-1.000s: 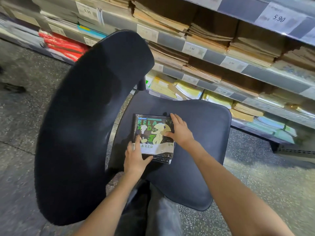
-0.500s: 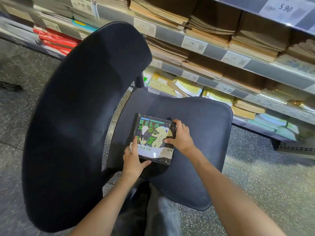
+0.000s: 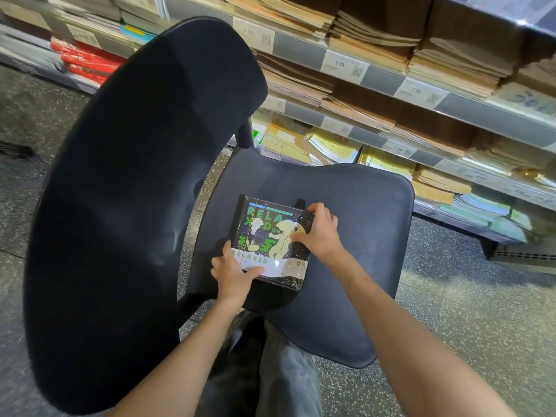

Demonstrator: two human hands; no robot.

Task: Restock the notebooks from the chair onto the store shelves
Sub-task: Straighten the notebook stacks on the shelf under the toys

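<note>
Both forearms bare, no sleeves in view, no watch/rings seen on left hand (image 3: 233, 273) or right hand (image 3: 320, 234). Below: grey trouser leg (image 3: 288, 377), loose fabric w/ folds. Dark shoe (image 3: 245, 326) at its top edge, blurred.

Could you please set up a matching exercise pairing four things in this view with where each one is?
Things:
1. notebook pack
2. left hand
3. right hand
4. red stack

Places:
A. gripping the pack's far right corner
B. far left on a shelf
C. on the chair seat
D. gripping the pack's near left corner

Pairs: 1-C, 2-D, 3-A, 4-B
</note>
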